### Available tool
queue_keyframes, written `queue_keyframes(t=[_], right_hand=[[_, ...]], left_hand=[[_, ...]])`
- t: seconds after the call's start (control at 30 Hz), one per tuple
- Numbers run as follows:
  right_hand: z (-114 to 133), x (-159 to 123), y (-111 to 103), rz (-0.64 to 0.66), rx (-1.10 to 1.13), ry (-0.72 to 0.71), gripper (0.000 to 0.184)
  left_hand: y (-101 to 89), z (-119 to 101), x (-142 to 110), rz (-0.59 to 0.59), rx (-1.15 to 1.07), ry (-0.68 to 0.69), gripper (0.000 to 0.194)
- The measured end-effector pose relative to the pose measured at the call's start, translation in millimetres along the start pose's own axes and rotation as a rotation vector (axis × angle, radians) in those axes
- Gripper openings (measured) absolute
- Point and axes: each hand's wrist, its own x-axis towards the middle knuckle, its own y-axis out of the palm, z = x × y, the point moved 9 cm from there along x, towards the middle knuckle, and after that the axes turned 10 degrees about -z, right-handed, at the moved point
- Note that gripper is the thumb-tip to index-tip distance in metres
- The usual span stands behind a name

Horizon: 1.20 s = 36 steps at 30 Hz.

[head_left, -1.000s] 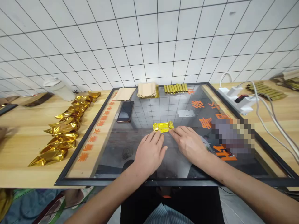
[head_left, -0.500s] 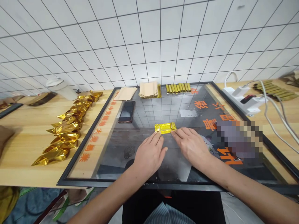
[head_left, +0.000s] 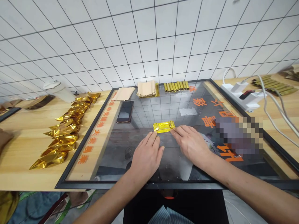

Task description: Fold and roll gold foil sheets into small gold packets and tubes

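The gold foil [head_left: 163, 127] looks barely changed, suggesting little progress: left hand [head_left: 147, 154] outstretched by its near edge, right hand [head_left: 192, 144] at its corner, grip unclear.

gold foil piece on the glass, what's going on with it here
A person has it laid flat on a black-framed glass panel. The left hand's fingertips are at the near left edge of the gold foil piece, the right hand's at its near right corner. Beyond it sit a brown paper stack and a row of gold tubes.
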Motion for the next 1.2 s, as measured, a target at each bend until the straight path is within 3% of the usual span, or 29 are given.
queue_keyframes(t=[0.3,0.77,1.03,1.2], right_hand=[[3.0,1.4,-4.3,-0.047,0.016,-0.011,0.035],[3.9,0.9,-1.7,-0.021,0.031,-0.018,0.036],[-12.8,2.6,6.1,0.066,0.17,0.119,0.035],[-42.3,10.4,-2.8,0.007,0.349,0.266,0.047]], left_hand=[[-4.4,-4.3,-1.1,-0.085,0.044,0.038,0.038],[-7.3,8.6,0.4,-0.031,-0.06,-0.064,0.034],[-3.7,22.6,11.3,0.002,-0.146,-0.124,0.026],[-6.8,18.9,17.5,0.033,-0.064,-0.086,0.025]])
